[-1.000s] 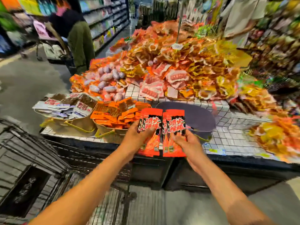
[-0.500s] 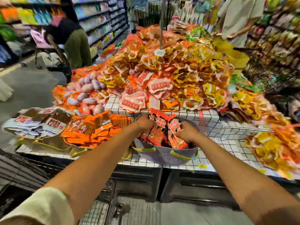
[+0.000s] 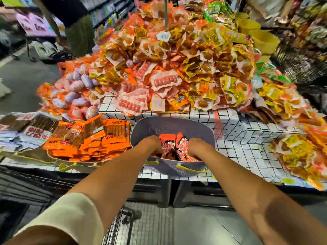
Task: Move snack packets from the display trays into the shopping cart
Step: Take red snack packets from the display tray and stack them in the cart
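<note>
Cream cloth, my sleeve point(image 3: 70, 214), covers my left arm at the bottom edge, and the wire of the shopping cart point(image 3: 115, 228) shows just beneath it, below the table's front edge. Both forearms reach forward and down into a grey perforated tray point(image 3: 169, 126) with yellow-green handles, standing at the front of the table point(image 3: 238, 144), which wears a black-and-white grid cover. My left hand point(image 3: 152, 145) and right hand point(image 3: 198, 147) sit knuckles-up inside it, on either side of the red-and-black snack packets point(image 3: 177, 145) that stand between them. My fingers bend down out of sight among the packets, so I cannot tell whether either hand has closed on one. Just left of this tray, a second tray is heaped with orange packets point(image 3: 99, 138), and beyond that lie brown-and-white packets point(image 3: 33, 129). Behind the trays rises a big heap of mixed snacks point(image 3: 177, 68) in yellow, orange and pink wrappers. Far left, in the aisle, another person point(image 3: 79, 32) stands by blurred shelves.
</note>
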`<state>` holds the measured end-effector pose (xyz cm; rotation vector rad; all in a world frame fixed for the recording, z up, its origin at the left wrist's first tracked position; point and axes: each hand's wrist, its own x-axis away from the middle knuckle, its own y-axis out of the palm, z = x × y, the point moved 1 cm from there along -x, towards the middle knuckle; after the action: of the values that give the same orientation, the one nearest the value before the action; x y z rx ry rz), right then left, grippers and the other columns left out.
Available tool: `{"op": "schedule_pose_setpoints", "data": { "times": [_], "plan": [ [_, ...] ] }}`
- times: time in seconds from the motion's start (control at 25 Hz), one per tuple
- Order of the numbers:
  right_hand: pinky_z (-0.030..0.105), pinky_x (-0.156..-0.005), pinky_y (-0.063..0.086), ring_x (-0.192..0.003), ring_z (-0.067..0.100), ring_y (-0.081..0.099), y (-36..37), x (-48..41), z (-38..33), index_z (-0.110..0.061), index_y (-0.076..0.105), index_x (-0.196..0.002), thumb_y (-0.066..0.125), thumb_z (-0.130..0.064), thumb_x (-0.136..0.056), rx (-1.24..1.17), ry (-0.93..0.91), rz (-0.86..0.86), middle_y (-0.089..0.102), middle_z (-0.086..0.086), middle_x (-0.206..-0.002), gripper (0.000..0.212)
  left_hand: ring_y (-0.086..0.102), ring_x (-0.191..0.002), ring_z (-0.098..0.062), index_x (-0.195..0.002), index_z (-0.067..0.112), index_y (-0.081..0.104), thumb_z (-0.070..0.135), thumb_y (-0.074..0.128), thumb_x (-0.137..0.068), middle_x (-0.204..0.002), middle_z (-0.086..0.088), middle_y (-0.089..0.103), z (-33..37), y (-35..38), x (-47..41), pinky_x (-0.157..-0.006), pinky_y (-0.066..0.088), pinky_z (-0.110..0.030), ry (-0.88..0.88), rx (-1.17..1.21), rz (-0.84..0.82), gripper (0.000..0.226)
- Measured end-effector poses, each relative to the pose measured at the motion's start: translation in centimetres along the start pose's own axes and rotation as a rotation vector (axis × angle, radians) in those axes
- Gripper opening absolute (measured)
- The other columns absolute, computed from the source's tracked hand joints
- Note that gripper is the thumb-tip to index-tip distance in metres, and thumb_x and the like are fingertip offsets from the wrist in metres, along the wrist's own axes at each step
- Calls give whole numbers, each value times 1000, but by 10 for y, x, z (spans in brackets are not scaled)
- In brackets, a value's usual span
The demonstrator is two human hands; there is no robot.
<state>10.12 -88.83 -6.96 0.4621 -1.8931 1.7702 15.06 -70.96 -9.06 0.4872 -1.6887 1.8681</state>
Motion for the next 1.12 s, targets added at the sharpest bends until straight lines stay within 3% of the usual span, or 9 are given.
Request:
{"op": "schedule_pose_setpoints", "data": {
  "times": [0.08, 0.12, 0.24, 0.32, 0.48, 0.6, 0.72, 0.88, 1.12],
  "plan": [
    [36, -69, 47, -101, 34, 66, 0, 1, -1, 2, 64, -115, 48, 3, -93, 2, 10, 58, 66, 18, -112, 27, 69, -104, -32, -134, -5, 53, 38, 74, -91, -123, -18, 69, -2, 1, 1, -94, 57, -43, -41, -31, 8, 64],
    [37, -70, 47, -105, 35, 65, 1, 0, 0, 1, 64, -118, 49, 2, -93, 4, 3, 75, 66, 19, -117, 29, 69, -101, -32, -135, -6, 48, 38, 75, -90, -121, -17, 69, -3, 0, 0, -92, 58, -44, -58, -44, 2, 69],
    [34, -66, 48, -87, 32, 64, -4, 4, 3, -8, 64, -95, 52, -3, -92, 2, -37, 105, 65, 17, -98, 13, 68, -84, -27, -116, 0, 61, 34, 73, -89, -100, -10, 71, -3, -8, 11, -82, 60, -41, -33, -56, 18, 45],
    [33, -64, 47, -80, 29, 60, -12, 9, 3, -10, 58, -90, 55, -12, -92, -43, -53, 145, 61, 11, -90, 4, 68, -79, -24, -104, 9, 66, 34, 66, -92, -89, -5, 70, -4, -16, 25, -74, 58, -39, 17, -41, 83, 28],
    [35, -64, 49, -88, 31, 63, -30, 35, -14, -17, 62, -95, 57, -31, -91, -179, -171, 272, 65, 7, -93, 15, 64, -92, -26, -101, 24, 59, 37, 56, -95, -96, 0, 66, -16, -27, 72, -72, 50, -36, 186, -15, 336, 14],
    [46, -94, 51, -116, 30, 56, -38, 69, -43, -25, 66, -121, 59, -34, -92, -227, -278, 424, 63, 3, -121, 32, 63, -102, -28, -114, 26, 63, 36, 56, -94, -110, -1, 66, -39, -21, 118, -78, 56, -41, 316, 12, 541, 24],
    [46, -102, 46, -120, 28, 50, -33, 110, -81, -29, 68, -118, 61, -31, -91, -303, -410, 600, 61, 0, -123, 28, 60, -111, -27, -120, 25, 64, 31, 59, -92, -122, 0, 64, -79, 1, 168, -79, 56, -42, 394, 75, 788, 30],
    [38, -97, 43, -113, 20, 49, 10, 161, -141, -27, 68, -109, 63, -22, -90, -423, -639, 702, 59, -5, -115, 20, 57, -119, -26, -127, 22, 63, 31, 57, -91, -134, -1, 59, -151, 53, 242, -88, 55, -42, 299, 147, 909, 38],
    [36, -104, 40, -118, 14, 47, 141, 220, -244, -37, 63, -104, 66, -28, -92, -357, -779, 448, 51, -12, -118, 16, 48, -134, -20, -134, 24, 60, 30, 57, -93, -146, 1, 53, -275, 196, 349, -108, 47, -38, -1, 290, 844, 42]
  ]
}}
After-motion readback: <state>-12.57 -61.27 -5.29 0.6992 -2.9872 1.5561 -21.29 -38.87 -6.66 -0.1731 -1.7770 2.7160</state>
